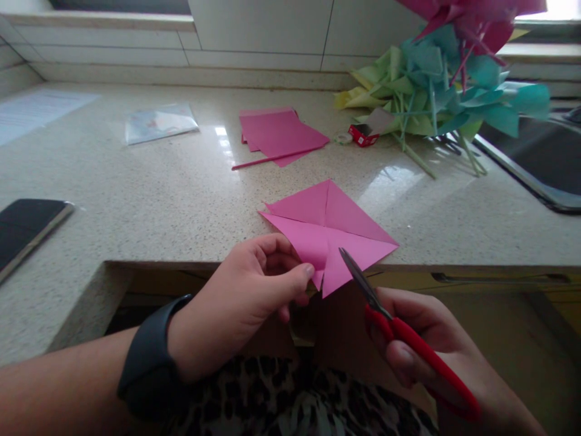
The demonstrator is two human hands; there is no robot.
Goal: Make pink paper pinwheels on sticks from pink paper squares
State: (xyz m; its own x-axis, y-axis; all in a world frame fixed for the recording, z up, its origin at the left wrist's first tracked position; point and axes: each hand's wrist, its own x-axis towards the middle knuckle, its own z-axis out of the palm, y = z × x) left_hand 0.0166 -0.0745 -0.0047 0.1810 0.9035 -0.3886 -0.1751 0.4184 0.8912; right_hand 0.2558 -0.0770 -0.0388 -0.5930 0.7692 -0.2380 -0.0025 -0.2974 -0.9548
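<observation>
Speckled stone counter [149,200], tiled wall behind; paper cutting at the front edge.
Phone [27,230] lies far left. Left hand [245,303], dark watch [149,363] on the wrist, pinches the near corner of the creased pink paper square [327,230], which overhangs the counter edge. Right hand [431,345] grips red scissors [399,330], blades nearly closed, tips in the paper. Pink sheets [279,133] and paper pinwheels [436,85] sit behind.
</observation>
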